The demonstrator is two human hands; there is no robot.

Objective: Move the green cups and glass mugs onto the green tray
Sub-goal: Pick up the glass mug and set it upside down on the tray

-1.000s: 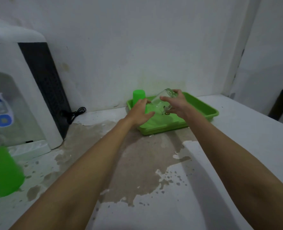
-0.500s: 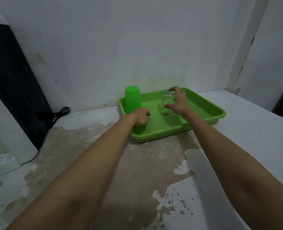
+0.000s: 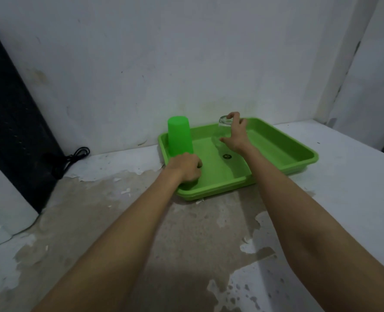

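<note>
The glass mug (image 3: 223, 129) stands upside down inside the green tray (image 3: 283, 149), toward the tray's 12 o'clock wall, its base up and its mouth on the tray floor as far as the clear glass lets one judge. The right hand (image 3: 237, 135) is on it: fingertips curl over the upturned base and the thumb reaches across the side lower down, the hand partly spread in a loose hold around the glass. At 9 o'clock from the mug, a green cup (image 3: 179, 138) also stands upside down in the tray's far left corner, apart from the mug. Just below that cup, at its 6 o'clock, the left hand (image 3: 185, 168) is curled into a loose fist resting on the tray's left rim and floor; whether it grips anything I cannot tell, since the fingers are turned under. A small dark ring mark (image 3: 227, 156) sits on the tray floor between the two hands. The tray lies on a white counter (image 3: 344, 199) with a large patch of worn, bare surface at 6 o'clock. At 9 o'clock from the tray, a coiled black cord (image 3: 77, 154) lies against the wall beside a black and white appliance (image 3: 13, 140).
</note>
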